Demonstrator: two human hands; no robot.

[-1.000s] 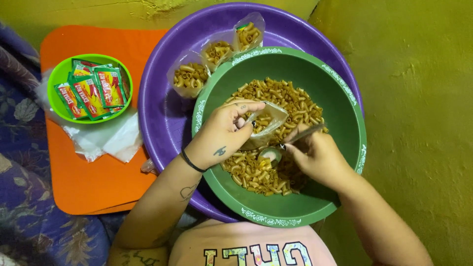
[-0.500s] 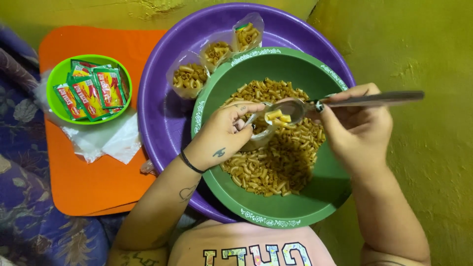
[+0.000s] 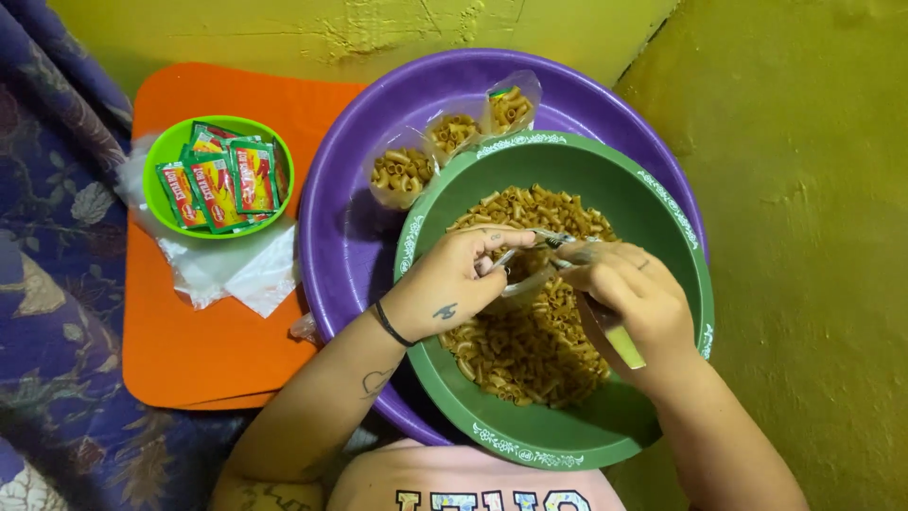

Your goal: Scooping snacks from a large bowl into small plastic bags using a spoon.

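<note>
The left hand (image 3: 452, 284) pinches open a small clear plastic bag (image 3: 522, 280) over the heap of dry elbow macaroni (image 3: 530, 341) in the big green plastic bowl (image 3: 662, 218), its fingers clenched on the bag's rim. The right hand (image 3: 629, 293) grasps a metal spoon (image 3: 605, 326), fingers wrapped about the handle, with the spoon's bowl tipped at the bag's mouth; whether pasta is falling from it is too blurred to tell. To do this well, the bag's mouth wants to be kept wide and low above the heap, so stray pieces drop back into the green bowl, and the spoon tilted slowly. Three filled clear bags (image 3: 452, 142) stand just beyond the green bowl's rim inside the wide purple plastic basin (image 3: 350, 237). Well apart, a small lime-green bowl (image 3: 165, 151) of red seasoning sachets (image 3: 219, 180) sits on an orange mat (image 3: 208, 331).
</note>
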